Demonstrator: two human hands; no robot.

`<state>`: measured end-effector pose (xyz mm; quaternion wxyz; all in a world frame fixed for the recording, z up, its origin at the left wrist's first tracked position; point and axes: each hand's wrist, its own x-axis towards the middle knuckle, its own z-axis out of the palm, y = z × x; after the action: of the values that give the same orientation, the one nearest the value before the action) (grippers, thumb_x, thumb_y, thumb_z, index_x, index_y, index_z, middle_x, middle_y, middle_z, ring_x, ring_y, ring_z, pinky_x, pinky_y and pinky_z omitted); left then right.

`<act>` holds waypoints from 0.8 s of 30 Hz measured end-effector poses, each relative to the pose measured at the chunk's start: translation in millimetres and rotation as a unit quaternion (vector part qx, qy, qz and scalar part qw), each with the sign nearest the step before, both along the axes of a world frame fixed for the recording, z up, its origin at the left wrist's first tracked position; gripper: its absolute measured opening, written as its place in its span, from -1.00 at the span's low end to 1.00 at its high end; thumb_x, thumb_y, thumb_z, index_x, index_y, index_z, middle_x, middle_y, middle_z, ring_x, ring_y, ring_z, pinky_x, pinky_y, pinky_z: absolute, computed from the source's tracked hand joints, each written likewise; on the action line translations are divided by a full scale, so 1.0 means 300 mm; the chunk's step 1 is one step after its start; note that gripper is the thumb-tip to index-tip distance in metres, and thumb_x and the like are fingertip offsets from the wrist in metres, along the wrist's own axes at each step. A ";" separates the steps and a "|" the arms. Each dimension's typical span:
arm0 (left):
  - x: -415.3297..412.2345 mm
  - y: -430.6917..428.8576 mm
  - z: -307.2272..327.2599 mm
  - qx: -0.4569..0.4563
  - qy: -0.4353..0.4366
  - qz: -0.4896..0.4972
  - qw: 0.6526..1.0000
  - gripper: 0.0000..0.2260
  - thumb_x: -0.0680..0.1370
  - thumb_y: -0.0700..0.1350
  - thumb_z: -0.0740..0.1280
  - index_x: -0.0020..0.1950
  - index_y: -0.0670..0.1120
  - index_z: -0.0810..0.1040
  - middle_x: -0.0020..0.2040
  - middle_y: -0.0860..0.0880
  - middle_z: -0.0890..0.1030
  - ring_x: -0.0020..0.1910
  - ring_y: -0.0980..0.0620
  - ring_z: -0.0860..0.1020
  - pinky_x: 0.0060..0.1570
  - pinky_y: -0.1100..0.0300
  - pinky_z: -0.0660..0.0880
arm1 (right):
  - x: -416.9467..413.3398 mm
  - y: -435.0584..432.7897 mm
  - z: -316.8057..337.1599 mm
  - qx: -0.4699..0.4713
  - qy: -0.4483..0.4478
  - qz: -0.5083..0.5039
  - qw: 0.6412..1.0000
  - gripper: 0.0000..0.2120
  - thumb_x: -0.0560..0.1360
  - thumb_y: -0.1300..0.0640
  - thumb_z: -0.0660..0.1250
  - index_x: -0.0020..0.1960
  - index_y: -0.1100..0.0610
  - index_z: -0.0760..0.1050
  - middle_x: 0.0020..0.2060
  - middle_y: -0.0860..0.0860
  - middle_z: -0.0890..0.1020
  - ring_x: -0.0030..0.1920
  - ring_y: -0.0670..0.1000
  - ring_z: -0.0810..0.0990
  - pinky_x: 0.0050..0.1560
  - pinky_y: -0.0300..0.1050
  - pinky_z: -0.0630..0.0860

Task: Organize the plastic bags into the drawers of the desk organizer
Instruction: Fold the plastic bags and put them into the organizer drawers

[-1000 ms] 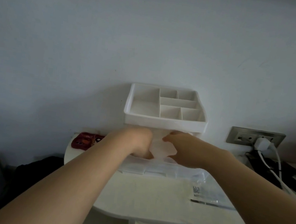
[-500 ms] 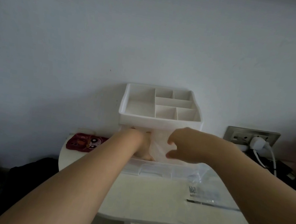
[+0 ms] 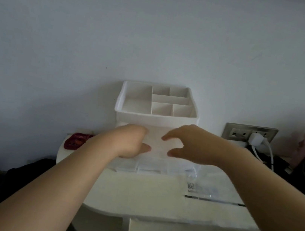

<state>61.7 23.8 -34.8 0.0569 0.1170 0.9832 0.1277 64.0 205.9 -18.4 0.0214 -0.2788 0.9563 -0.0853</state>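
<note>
Hands: the left hand [image 3: 131,142] has its fingers curled down out of sight behind the knuckles, with the thumb laid against the pale folded plastic bag [image 3: 158,144], so I cannot tell whether it pinches the bag. The right hand [image 3: 192,145] is spread, forefinger and thumb apart with their tips at the bag's right edge, clamped on nothing.
Desk: the white desk with a rounded left end [image 3: 145,195] carries everything.
Organizer: the white plastic desk organizer with a divided top tray [image 3: 155,118] stands at the desk's far edge, against the wall. It is probably light (a hard shove could slide it), so press downward rather than backward.
Drawer: the clear plastic drawer [image 3: 151,167] is pulled out toward the desk's near edge, under both hands.
Bag in hand: it lies over the open drawer, seemingly partly in. The step looks like flattening it. Smooth it from the middle outward and tuck every edge inside the drawer walls, so nothing catches on closing.
Spare bag: the clear printed plastic bag [image 3: 209,191] lies flat just beside the drawer, toward the desk's right edge, and is probably next.
Bystander: the small red object [image 3: 76,140] sits at the far left corner.
</note>
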 end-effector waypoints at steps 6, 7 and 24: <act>0.189 0.097 -0.023 0.256 0.273 -0.130 0.918 -0.76 0.57 -0.18 0.27 0.23 -0.04 0.54 0.07 0.11 0.59 0.00 0.25 0.54 0.02 0.49 0.41 | 0.143 0.180 0.010 -0.189 0.111 -0.022 0.975 -0.90 0.47 0.00 0.31 -0.06 -0.12 0.58 -0.25 -0.35 0.56 -0.15 -0.34 0.54 -0.16 -0.54 0.42; 0.214 0.124 -0.054 0.258 0.279 -0.176 0.908 -0.78 0.57 -0.17 0.26 0.20 -0.04 0.55 0.02 0.12 0.58 -0.04 0.24 0.54 0.00 0.45 0.44 | 0.154 0.216 -0.024 -0.197 0.114 -0.038 0.973 -0.94 0.47 0.02 0.32 -0.12 -0.13 0.57 -0.28 -0.32 0.58 -0.17 -0.32 0.54 -0.18 -0.53 0.41; 0.046 0.441 -0.547 -0.046 0.010 -0.164 0.985 -0.38 0.62 0.04 0.12 0.55 -0.11 -0.13 0.57 -0.04 -0.04 0.49 -0.08 0.14 0.42 0.07 0.16 | 0.105 0.495 -0.476 0.034 -0.176 -0.131 0.975 -0.58 0.63 0.06 0.10 0.48 0.02 0.22 0.49 -0.05 0.21 0.48 -0.02 0.16 0.41 -0.16 0.10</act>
<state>75.7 156.0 -198.8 0.0725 0.2748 0.9562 0.0702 95.6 354.5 -161.2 0.1873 -0.1309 0.9681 -0.1024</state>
